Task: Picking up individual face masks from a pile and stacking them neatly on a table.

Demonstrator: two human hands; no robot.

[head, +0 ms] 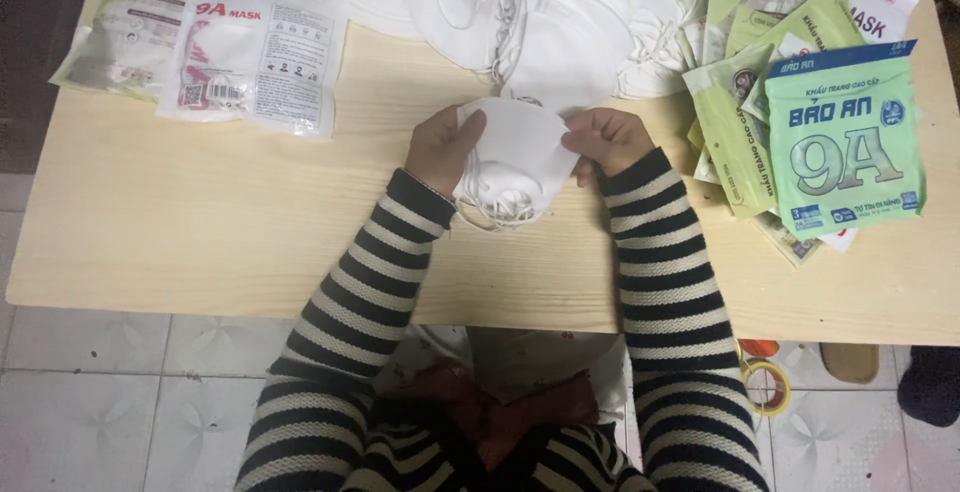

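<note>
Both hands are pinching a small stack of white masks (515,157) just above the worktop (200,242): the left hand (443,147) is clamping one edge, the right hand (603,139) the other. The masks are looking light, soft and floppy, with loose ear loops dangling; the folded edges are probably offering the firmest hold.

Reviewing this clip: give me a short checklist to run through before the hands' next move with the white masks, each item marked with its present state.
1. Left hand grips the small stack of white masks: ok.
2. Right hand grips the stack's other edge: ok.
3. Ear loops hang free, untangled: cannot tell.
4. Loose mask pile lies apart from the held stack: not ok, they overlap in view.
5. Green pouches sit beside the right hand: ok.
6. Filled packets lie away from the hands on the table: ok.
</note>
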